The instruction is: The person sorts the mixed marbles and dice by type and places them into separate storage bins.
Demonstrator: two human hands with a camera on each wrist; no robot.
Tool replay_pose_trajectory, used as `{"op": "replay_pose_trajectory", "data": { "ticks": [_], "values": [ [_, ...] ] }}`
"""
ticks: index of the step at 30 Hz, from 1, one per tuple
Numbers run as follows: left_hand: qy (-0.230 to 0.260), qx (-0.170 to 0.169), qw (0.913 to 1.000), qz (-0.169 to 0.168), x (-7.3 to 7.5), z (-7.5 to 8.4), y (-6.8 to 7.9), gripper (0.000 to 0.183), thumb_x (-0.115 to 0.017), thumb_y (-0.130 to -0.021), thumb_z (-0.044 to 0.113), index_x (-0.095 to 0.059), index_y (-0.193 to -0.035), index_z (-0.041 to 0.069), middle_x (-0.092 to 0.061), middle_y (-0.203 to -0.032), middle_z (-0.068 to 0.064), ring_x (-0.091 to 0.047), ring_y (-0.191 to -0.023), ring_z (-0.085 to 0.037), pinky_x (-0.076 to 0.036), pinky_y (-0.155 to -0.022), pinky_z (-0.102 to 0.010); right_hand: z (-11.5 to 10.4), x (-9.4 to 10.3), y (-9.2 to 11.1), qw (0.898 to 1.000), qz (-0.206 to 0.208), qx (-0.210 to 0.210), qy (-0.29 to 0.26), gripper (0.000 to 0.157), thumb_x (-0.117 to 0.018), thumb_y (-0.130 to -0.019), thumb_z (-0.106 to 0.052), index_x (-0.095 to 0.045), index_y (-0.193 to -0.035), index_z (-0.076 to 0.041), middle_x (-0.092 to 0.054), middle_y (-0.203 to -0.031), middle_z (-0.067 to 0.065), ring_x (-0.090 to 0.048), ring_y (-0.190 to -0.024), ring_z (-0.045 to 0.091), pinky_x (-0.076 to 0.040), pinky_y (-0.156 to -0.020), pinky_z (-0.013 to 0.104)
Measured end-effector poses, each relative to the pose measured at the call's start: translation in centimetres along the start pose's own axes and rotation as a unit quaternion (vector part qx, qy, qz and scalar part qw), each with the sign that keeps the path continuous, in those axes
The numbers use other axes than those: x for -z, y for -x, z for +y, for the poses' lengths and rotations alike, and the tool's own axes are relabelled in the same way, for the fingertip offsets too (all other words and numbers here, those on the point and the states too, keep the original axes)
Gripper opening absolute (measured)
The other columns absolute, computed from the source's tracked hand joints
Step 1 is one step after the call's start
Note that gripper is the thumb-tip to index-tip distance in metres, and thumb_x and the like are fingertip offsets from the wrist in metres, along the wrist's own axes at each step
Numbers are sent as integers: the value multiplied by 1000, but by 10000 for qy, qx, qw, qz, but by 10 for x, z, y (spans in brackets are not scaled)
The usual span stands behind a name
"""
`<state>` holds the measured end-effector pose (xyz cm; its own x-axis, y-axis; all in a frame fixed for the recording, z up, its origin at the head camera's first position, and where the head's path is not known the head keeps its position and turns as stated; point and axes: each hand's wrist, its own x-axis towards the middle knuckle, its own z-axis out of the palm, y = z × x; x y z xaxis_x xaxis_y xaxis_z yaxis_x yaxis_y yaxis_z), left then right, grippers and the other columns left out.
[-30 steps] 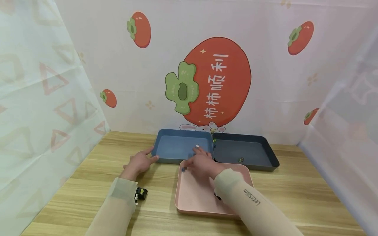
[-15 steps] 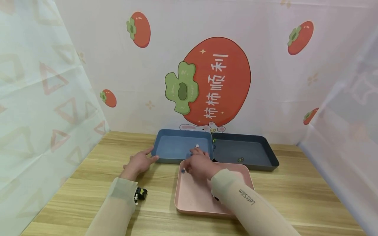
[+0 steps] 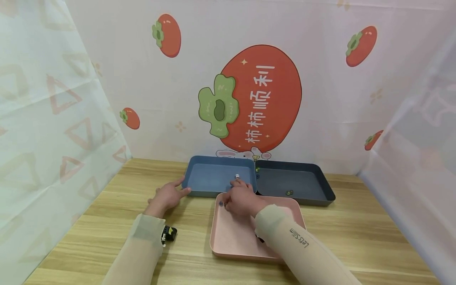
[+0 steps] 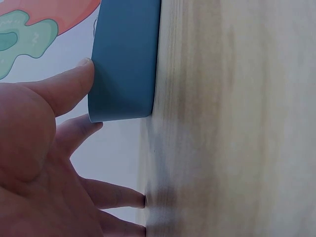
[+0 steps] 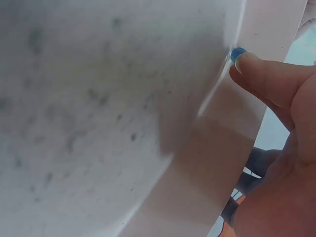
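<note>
My left hand (image 3: 169, 196) is at the front left corner of the blue tray (image 3: 199, 177). In the left wrist view its thumb and forefinger touch the tray's corner, the other fingers spread apart. My right hand (image 3: 244, 200) reaches over the far left corner of the pink tray (image 3: 228, 239). A small round blue piece (image 5: 237, 54) lies at that corner, against the foot of the wall. The right thumb's tip overlaps it in the right wrist view, with a fingertip just below. The other right fingers extend past the rim, over the blue tray.
A dark grey tray (image 3: 292, 181) adjoins the blue one on the right. It holds small green pieces (image 3: 289, 192) and a small blue piece (image 3: 258, 176). A small white piece (image 3: 237, 175) with dark marks lies in the blue tray. A printed cloth (image 3: 320, 99) stands behind.
My right hand has drawn slightly back and left, its fingers bending more near the blue piece, which shifts a little. The left hand stays at the blue tray's corner.
</note>
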<state>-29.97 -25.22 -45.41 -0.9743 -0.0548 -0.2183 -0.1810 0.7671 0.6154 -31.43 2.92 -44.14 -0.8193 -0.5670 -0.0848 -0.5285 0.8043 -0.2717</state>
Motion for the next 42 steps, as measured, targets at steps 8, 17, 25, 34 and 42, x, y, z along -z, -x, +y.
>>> {"op": "replay_pose_trajectory", "data": {
  "ticks": [8, 17, 25, 34, 42],
  "values": [
    [5, -10, 10000, -12, -1, 0, -1, 74, -54, -96, 60, -27, -159, 32, -31, -157, -19, 8, -134, -67, 9, -87, -88, 10, 7, 3, 9964, 220, -21, -813, 10, -71, -92, -27, -79, -97, -31, -39, -154, 13, -14, -148, 37, -14, -109, 70],
    [-14, 9, 10000, -15, 0, -1, -1, 73, -54, -97, 59, -27, -159, 31, -31, -157, -19, 9, -134, -67, 10, -87, -88, 36, 32, 14, 9638, 1121, -769, -2292, 12, -68, -96, -22, -78, -102, -24, -34, -157, 12, -14, -147, 37, -5, -107, 76],
    [-38, 1, 10000, -3, 0, -1, 0, 75, -55, -95, 61, -28, -159, 32, -32, -156, -19, 6, -134, -67, 8, -87, -88, 61, 47, 22, 9612, 1602, -1387, -1767, 18, -67, -96, -23, -76, -110, -17, -37, -154, 17, -19, -144, 41, -10, -106, 75],
    [-91, 13, 10000, -27, 2, 1, 1, 75, -54, -96, 61, -27, -159, 31, -32, -157, -19, 6, -134, -67, 7, -88, -88, 91, 60, 28, 9326, 2073, -2613, -1377, 19, -66, -96, -18, -71, -113, -11, -50, -139, 21, -31, -129, 49, -27, -94, 68],
    [-89, 31, 9999, -49, 1, 1, 2, 74, -54, -96, 60, -27, -159, 31, -33, -156, -19, 6, -135, -66, 6, -89, -88, 102, 59, 31, 9345, 1962, -2647, -1347, 20, -65, -97, -17, -70, -115, -10, -49, -140, 22, -30, -128, 51, -26, -93, 68]
  ]
}}
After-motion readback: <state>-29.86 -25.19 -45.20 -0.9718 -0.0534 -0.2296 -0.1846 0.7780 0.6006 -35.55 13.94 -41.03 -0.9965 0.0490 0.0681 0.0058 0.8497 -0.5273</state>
